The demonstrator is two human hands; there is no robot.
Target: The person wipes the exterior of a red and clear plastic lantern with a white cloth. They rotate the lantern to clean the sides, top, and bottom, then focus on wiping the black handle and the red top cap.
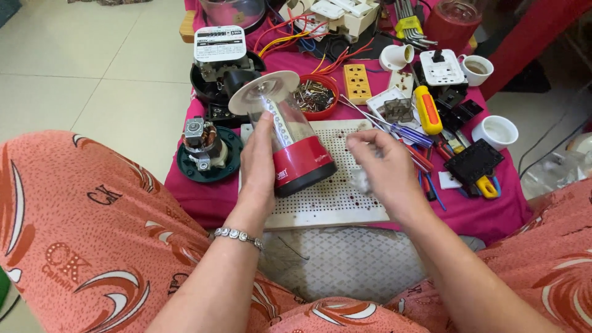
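My left hand [258, 161] grips a lantern lamp [290, 132] with a red base, a clear cylinder over rows of small lights, and a white round cap. It lies tilted over a white perforated board [336, 200]. My right hand [382, 166] hovers just right of the lamp with a small white crumpled wad [361, 180] pinched in its fingers. A beaded bracelet [239, 235] circles my left wrist.
A magenta cloth [197, 200] covers the low table. On it: a dark green motor part [206, 151], a black meter unit [221, 58], a red bowl of screws [316, 95], a yellow socket strip [357, 82], screwdrivers [427, 110], white cups [497, 131], wires, switches.
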